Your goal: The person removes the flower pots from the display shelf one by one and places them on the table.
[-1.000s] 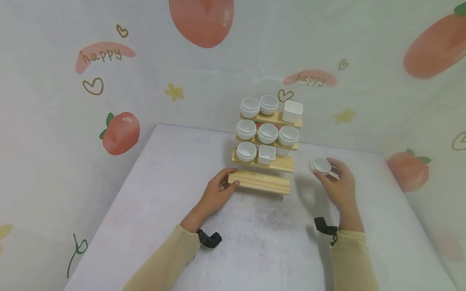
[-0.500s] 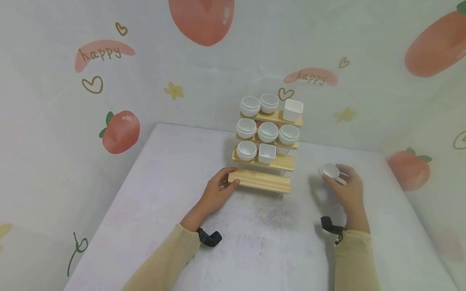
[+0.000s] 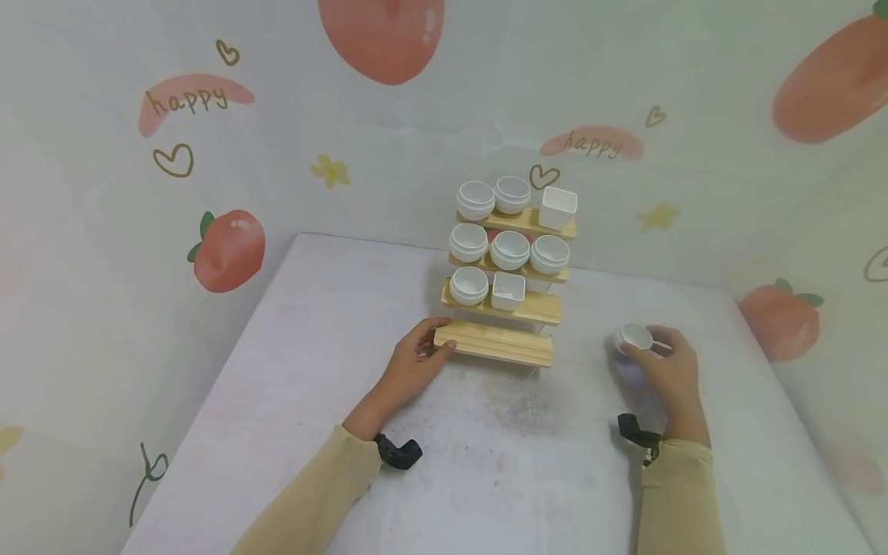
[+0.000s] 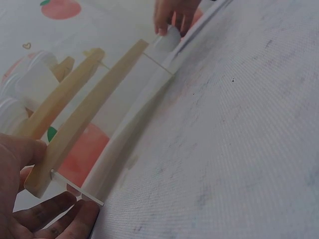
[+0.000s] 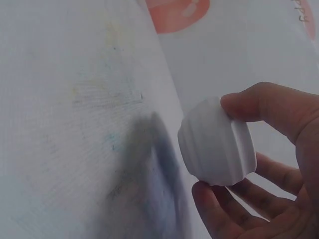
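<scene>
Printed backdrop [image 3: 416, 154] behind, white tabletop [image 3: 486, 486] under everything. Four-tier wooden rack [image 3: 543, 307] sits just to 3 o'clock of the head view's centre. White cups [image 3: 510, 250] on its upper three steps: two round plus one square on top, three round next, then one round, one square.

Held round white cup [image 3: 634, 338] is well off the rack at its 4 o'clock, mouth up in head view. Right hand [image 3: 671, 374] grasps it. Right wrist view adds the cup's stepped outer wall: thumb at its 1 o'clock, fingertips from 4 to 6. Can't tell if it touches the tabletop.

Left hand [image 3: 415, 361] grips the left end of the bottom step [image 3: 494, 344], at the rack's 8 o'clock. Left wrist view shows what head view hides: thumb on the board, other fingers low, by a clear leg [image 4: 77, 188].

Left sleeve [image 3: 305, 501] enters head view from 7 o'clock, forearm angled toward 1. Right sleeve [image 3: 680, 501] enters from 5, hand bent toward 11.
</scene>
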### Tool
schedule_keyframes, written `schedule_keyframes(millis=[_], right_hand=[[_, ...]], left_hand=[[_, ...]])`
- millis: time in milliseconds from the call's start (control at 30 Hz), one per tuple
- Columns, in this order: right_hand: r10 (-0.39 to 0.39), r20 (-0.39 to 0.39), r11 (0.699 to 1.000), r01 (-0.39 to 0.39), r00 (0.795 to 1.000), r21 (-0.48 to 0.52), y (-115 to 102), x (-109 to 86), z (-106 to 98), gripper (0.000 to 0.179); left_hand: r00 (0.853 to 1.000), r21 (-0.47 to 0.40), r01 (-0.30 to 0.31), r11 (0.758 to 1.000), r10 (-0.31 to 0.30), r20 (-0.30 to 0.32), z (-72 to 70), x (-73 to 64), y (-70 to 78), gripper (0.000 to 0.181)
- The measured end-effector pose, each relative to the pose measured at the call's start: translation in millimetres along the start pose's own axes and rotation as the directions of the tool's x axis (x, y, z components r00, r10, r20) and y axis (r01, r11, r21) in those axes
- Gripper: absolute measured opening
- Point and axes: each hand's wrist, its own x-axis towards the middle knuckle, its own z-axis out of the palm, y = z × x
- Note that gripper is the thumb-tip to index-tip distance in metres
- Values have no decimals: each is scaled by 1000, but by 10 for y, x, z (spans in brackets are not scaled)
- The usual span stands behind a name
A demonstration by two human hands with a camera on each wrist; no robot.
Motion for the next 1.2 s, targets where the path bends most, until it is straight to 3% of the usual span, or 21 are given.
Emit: schedule_keyframes(millis=[800, 1200], right_hand=[[68, 25, 998, -68, 997, -7, 33, -52, -43, 86], [46, 41, 999, -45, 998, -24, 48, -31, -56, 89]], left_hand=[[1000, -8, -4, 1000, 4, -3, 2, -5, 7, 44], [1000, -8, 5, 1000, -5, -2, -3, -14, 12, 45]])
